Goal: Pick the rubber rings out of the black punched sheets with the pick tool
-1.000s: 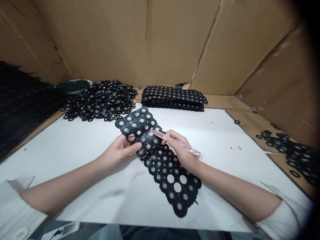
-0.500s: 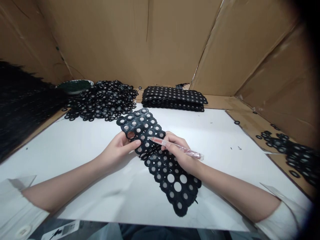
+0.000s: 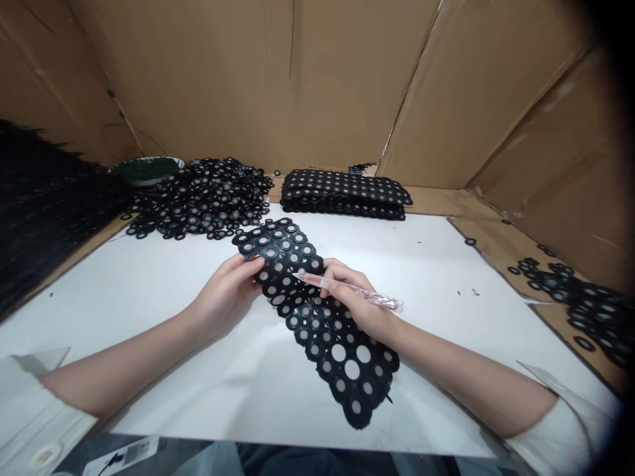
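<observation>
My left hand (image 3: 225, 287) is pinching the left edge of a black ring sheet (image 3: 316, 324), which is bending over the white counter (image 3: 198, 396). My right hand (image 3: 363, 305) is gripping a thin, pointed tool (image 3: 380, 300) with its tip at the sheet. A pile of black rings (image 3: 201, 198) is sitting behind.

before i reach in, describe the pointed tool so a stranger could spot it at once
Start with the broad white sheet. Near its middle, find the right hand by a black mat of joined rings. The pointed tool is the slim stick in that hand, aimed at the mat, set apart by its reddish colour and clear, shiny wrapping against the black rings.
</observation>
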Motion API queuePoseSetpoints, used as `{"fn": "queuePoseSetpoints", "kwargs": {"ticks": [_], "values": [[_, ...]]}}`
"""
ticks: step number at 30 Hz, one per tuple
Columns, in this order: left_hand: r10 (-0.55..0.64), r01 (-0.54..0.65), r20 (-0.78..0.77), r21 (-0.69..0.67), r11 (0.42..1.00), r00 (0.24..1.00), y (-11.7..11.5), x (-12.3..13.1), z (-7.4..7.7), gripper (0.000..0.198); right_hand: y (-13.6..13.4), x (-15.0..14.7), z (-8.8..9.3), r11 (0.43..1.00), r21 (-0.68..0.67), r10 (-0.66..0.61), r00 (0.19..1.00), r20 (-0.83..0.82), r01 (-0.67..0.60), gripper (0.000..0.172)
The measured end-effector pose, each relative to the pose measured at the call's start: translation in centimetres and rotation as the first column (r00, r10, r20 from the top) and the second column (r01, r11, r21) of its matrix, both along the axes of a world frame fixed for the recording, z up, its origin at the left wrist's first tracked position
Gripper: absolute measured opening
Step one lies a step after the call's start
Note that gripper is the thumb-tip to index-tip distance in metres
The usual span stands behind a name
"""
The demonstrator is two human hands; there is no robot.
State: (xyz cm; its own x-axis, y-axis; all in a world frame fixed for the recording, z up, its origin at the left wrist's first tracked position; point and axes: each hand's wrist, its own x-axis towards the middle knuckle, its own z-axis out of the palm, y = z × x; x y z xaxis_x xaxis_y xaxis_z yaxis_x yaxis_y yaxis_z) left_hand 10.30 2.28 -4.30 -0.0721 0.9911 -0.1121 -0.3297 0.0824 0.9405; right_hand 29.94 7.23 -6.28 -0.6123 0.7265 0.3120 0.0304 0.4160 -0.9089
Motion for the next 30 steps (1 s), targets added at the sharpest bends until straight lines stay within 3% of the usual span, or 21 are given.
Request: {"fn": "queuePoseSetpoints", "kwargs": {"ticks": [10,18,23,30], "values": [[0.035,-0.025,-0.123,0.075,0.997,0.992,-0.09,-0.01,0.13,0.014,-0.31,-0.09,-0.13,0.996,-0.087,0.004,0.999,-0.038,-0.007,0.026],[-0.032,0.042,-0.137,0.067,0.997,0.99,-0.35,0.1,0.03,0.015,-0.58,0.04,0.36,0.998,-0.015,-0.064,0.994,-0.084,0.063,0.024],[-0.143,0.151,-0.114,0.061,0.987,0.983,-0.68,0.35,0.12,0.022,-0.78,-0.03,0.44,0.997,-0.019,-0.08,0.99,-0.112,0.078,0.024],[-0.157,0.175,-0.165,0.095,0.98,0.974,-0.53,0.11,-0.42,0.023,-0.78,-0.04,0.34,0.995,-0.012,-0.095,0.99,-0.1,0.094,0.025]]}}
